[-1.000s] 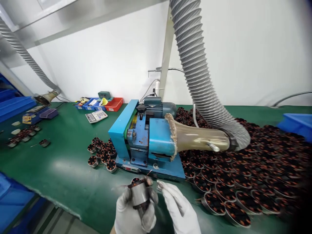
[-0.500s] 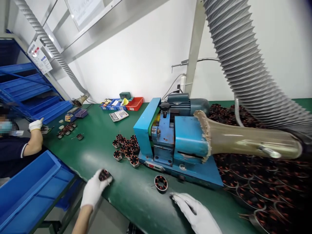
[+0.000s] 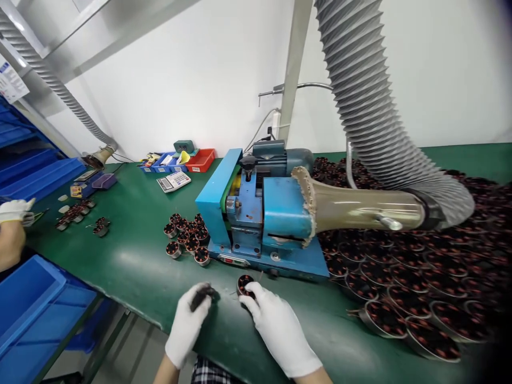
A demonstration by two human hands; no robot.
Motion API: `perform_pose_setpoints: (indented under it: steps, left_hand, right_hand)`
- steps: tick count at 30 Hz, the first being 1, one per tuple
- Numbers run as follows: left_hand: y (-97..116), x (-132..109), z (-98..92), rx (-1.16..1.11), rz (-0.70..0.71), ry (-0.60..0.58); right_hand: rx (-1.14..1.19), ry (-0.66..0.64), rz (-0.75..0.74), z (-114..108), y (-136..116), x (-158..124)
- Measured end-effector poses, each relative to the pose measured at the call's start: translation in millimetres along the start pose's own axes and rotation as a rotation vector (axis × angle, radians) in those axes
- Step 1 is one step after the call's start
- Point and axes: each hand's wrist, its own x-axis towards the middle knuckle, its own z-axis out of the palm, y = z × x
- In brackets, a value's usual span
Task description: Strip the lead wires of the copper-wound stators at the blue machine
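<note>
My right hand (image 3: 276, 325), in a white glove, pinches a motor stator (image 3: 244, 282) between thumb and fingers on the green bench, in front of the blue machine. The stator is a metal ring with copper windings and thin wire ends. Just to its left my left hand (image 3: 190, 320), also gloved in white, is closed around a dark piece (image 3: 202, 297), blurred and mostly covered by the fingers; it looks like another stator. Several more stators (image 3: 192, 244) stand in a cluster beyond my left hand, beside the machine.
The blue belt machine (image 3: 252, 213) has a clear suction pipe (image 3: 352, 202) and a grey hose (image 3: 360, 80). Many stators (image 3: 412, 298) cover the bench at right. A calculator (image 3: 174, 182) and small bins (image 3: 201, 160) lie behind. At left are a co-worker's gloved hand (image 3: 14, 210) and blue crate (image 3: 32, 309).
My right hand has moved left and taken hold of the stator that stood alone before the machine. My left hand has come right, near it, still closed. The view has turned right.
</note>
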Motion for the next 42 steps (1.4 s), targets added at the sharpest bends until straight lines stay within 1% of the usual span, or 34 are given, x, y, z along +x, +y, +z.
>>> perform_pose_setpoints:
  steps: [3, 5, 6, 7, 10, 11, 13, 15, 16, 17, 18, 21, 22, 23, 24, 26, 28, 29, 31, 32, 33, 35, 36, 37, 38, 40, 41, 42]
  left_hand:
    - [18.5, -14.9, 23.7, -0.07, -0.047, -0.275]
    - [32.0, -22.8, 40.2, -0.083, -0.052, -0.398]
    - [38.6, -26.2, 48.6, -0.09, -0.053, -0.432]
    - [44.9, -29.2, 56.7, -0.091, -0.046, -0.434]
    - [61.7, -34.5, 75.1, -0.057, 0.029, -0.357]
    - [66.5, -34.9, 78.2, -0.049, 0.052, -0.366]
    - [74.9, -34.3, 80.0, -0.062, 0.063, -0.468]
    - [80.8, -32.9, 77.9, -0.089, 0.04, -0.583]
    - [82.5, -32.4, 76.4, -0.103, 0.02, -0.609]
    - [83.3, -32.2, 75.1, -0.132, -0.011, -0.613]
    - [83.1, -32.5, 74.3, -0.181, -0.056, -0.599]
    - [78.8, -35.5, 75.6, -0.373, -0.177, -0.585]
    - [77.2, -37.0, 76.7, -0.408, -0.183, -0.589]
    - [76.1, -38.5, 77.8, -0.406, -0.172, -0.584]
    - [75.7, -39.9, 78.6, -0.371, -0.159, -0.573]
    - [77.4, -41.6, 78.4, -0.248, -0.15, -0.516]
    - [81.8, -41.8, 75.7, -0.099, -0.128, -0.451]
    - [84.6, -41.4, 73.7, -0.038, -0.11, -0.436]
    - [89.7, -40.3, 69.9, 0.045, -0.066, -0.437]
    - [91.5, -40.0, 68.7, 0.061, -0.05, -0.44]
    - [92.5, -39.9, 68.1, 0.058, -0.045, -0.432]
    - [92.1, -40.3, 69.3, -0.01, -0.062, -0.391]
    - [90.6, -40.5, 70.8, -0.081, -0.091, -0.394]
    - [88.4, -40.4, 72.9, -0.172, -0.124, -0.42]
    - [85.9, -39.9, 75.1, -0.274, -0.153, -0.458]
    - [80.8, -37.0, 79.4, -0.468, -0.199, -0.533]
    - [78.7, -34.7, 81.2, -0.537, -0.216, -0.548]
    - [77.1, -32.0, 82.6, -0.582, -0.229, -0.551]
  right_hand:
    - [0.153, 0.043, 0.033, -16.9, 0.2, -13.3]
    - [0.167, 0.073, -0.015, -27.3, -1.4, -24.7]
    - [0.142, 0.095, -0.05, -31.2, -2.7, -29.7]
    - [0.102, 0.126, -0.084, -34.1, -4.2, -33.8]
    - [-0.044, 0.247, -0.107, -37.5, -7.1, -41.1]
    - [-0.083, 0.283, -0.095, -37.7, -7.3, -42.5]
    - [-0.128, 0.333, -0.09, -38.4, -6.5, -45.4]
    - [-0.078, 0.335, -0.123, -40.7, -4.1, -48.9]
    - [0.01, 0.326, -0.132, -42.7, -2.4, -50.6]
    - [0.149, 0.325, -0.113, -45.4, -0.4, -52.0]
    - [0.336, 0.341, -0.06, -48.8, 1.8, -52.7]
    - [0.96, 0.398, 0.213, -61.4, 7.6, -48.3]
    - [1.093, 0.371, 0.275, -65.4, 8.6, -44.7]
    - [1.163, 0.309, 0.3, -68.7, 9.0, -40.5]
    - [1.177, 0.236, 0.297, -71.2, 8.9, -36.2]
    - [1.113, 0.097, 0.254, -73.5, 7.5, -28.6]
    - [1.044, 0.008, 0.213, -74.5, 6.7, -23.8]
    - [1.016, -0.016, 0.195, -75.5, 7.2, -22.5]
    - [0.976, -0.01, 0.198, -80.3, 11.1, -21.2]
    - [0.98, 0.033, 0.219, -84.0, 14.4, -21.0]
    - [1.009, 0.109, 0.248, -88.0, 18.1, -20.9]
    - [1.117, 0.265, 0.308, -94.7, 25.0, -21.4]
    - [1.169, 0.291, 0.325, -96.3, 27.1, -22.1]
    - [1.207, 0.26, 0.323, -96.4, 27.7, -23.0]
    - [1.228, 0.176, 0.301, -95.0, 26.9, -24.2]
    - [1.232, -0.04, 0.219, -88.6, 22.1, -26.6]
    - [1.234, -0.102, 0.166, -84.6, 19.1, -27.5]
    - [1.24, -0.126, 0.115, -80.8, 16.5, -27.9]
